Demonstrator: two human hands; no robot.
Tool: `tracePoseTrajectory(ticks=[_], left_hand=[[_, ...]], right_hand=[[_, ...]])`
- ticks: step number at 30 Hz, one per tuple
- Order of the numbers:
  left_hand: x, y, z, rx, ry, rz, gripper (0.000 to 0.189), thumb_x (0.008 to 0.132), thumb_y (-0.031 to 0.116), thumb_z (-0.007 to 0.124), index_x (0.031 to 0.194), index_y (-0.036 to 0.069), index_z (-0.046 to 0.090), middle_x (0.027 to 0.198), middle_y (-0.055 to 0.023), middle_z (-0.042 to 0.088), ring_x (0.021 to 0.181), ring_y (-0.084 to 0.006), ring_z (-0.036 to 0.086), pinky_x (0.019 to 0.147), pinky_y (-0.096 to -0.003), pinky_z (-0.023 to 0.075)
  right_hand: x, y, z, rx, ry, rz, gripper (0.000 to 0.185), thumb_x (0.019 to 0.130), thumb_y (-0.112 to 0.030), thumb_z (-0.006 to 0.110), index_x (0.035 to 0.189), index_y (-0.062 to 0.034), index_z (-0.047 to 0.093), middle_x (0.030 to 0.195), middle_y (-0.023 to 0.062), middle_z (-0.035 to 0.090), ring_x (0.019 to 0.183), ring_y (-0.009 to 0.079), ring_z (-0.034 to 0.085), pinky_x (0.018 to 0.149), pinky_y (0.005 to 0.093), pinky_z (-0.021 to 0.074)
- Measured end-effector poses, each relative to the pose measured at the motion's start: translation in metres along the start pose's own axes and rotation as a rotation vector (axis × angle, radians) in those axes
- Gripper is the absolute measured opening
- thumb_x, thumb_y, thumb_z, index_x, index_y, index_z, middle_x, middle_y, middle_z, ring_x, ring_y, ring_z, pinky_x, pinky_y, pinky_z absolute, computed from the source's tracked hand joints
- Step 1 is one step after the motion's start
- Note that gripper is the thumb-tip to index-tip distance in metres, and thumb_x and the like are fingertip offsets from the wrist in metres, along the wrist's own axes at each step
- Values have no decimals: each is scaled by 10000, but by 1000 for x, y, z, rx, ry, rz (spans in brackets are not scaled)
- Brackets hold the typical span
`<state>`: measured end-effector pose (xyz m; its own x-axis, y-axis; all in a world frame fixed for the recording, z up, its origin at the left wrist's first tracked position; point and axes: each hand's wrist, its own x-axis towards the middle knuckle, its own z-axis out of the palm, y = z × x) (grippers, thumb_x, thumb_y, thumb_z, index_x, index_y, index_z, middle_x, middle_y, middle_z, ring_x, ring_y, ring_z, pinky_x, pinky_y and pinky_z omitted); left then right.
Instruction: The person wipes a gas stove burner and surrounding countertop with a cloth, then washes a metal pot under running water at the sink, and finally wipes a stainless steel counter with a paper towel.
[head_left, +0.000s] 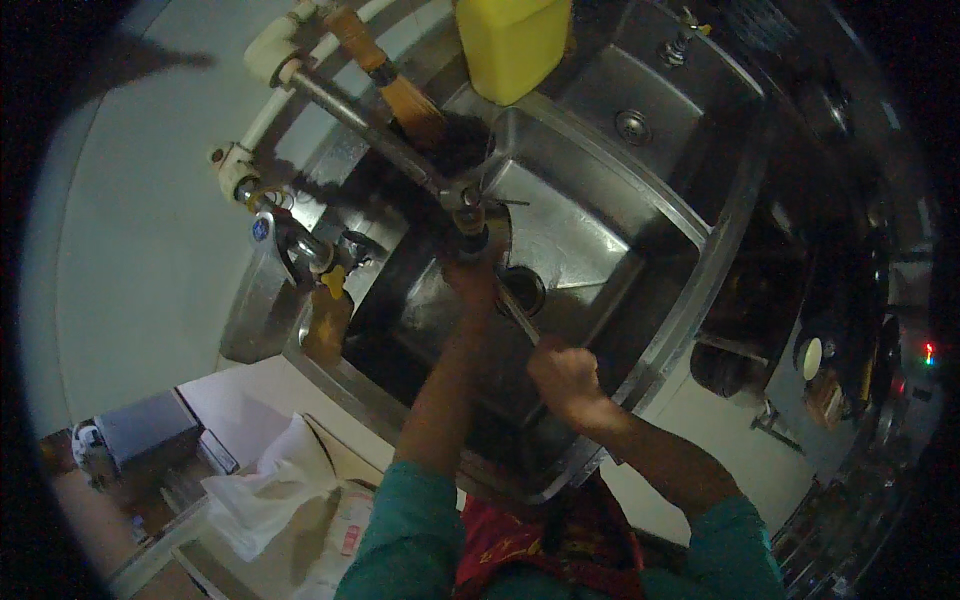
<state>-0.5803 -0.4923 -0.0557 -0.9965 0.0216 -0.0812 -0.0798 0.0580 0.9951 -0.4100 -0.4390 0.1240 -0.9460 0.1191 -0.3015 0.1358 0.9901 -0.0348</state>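
My left hand (474, 283) is under the end of the tap spout (470, 214), over the deep stainless steel sink basin (570, 217). It is dark and blurred, so its fingers and anything in them cannot be made out. My right hand (566, 379) is lower right in the basin, its fingers closed around one end of a thin, light rod or handle (519, 309). The rod slants up and left towards my left hand, passing beside the round drain (523, 291). Its far end is hidden near that hand.
A yellow plastic container (514, 52) and a wooden-handled brush (409, 94) stand behind the basin. A second steel sink (630, 82) adjoins. Pipes and a tap with a yellow handle (333, 281) line the wall. A white plastic bag (259, 487) lies at lower left.
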Motion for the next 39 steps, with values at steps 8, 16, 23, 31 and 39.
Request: tracePoseTrajectory(ticks=[8,16,23,31,39], left_hand=[[17,-15,-8,-73,154,-181,535,687,88,755,1171,-5,547,1143,-131,587,1046,-238,533,893,-362,432],[-5,44,-21,-28,171,-227,637,749,356,763,1211,-10,521,1193,-124,573,1061,-245,534,904,-385,430],[-30,34,-23,-978,210,-1122,736,789,510,686,1284,19,448,1203,-139,545,1056,-248,539,886,-428,441],[4,-35,-63,-548,-312,-317,633,883,458,553,1313,12,424,1268,-131,516,1172,-261,495,1013,-405,377],[110,-99,-56,-189,-654,-430,476,895,376,547,1258,70,514,1203,-108,573,1136,-246,507,945,-404,408]], right_hand=[[13,1,-2,35,81,-81,37,644,-119,643,658,-85,637,605,64,583,516,197,632,382,326,455],[-5,-2,-1,-106,4,-136,56,617,-118,638,668,-95,642,587,37,584,509,189,620,365,333,432],[-22,2,-16,-4,-76,-101,281,656,-153,636,876,10,574,671,149,642,602,303,657,519,452,503],[-59,23,-49,239,-87,-137,211,641,-78,621,801,50,572,624,130,585,575,353,632,491,458,499],[-59,41,-46,143,-145,-163,216,665,-70,619,835,32,535,612,169,598,535,345,631,452,452,486]])
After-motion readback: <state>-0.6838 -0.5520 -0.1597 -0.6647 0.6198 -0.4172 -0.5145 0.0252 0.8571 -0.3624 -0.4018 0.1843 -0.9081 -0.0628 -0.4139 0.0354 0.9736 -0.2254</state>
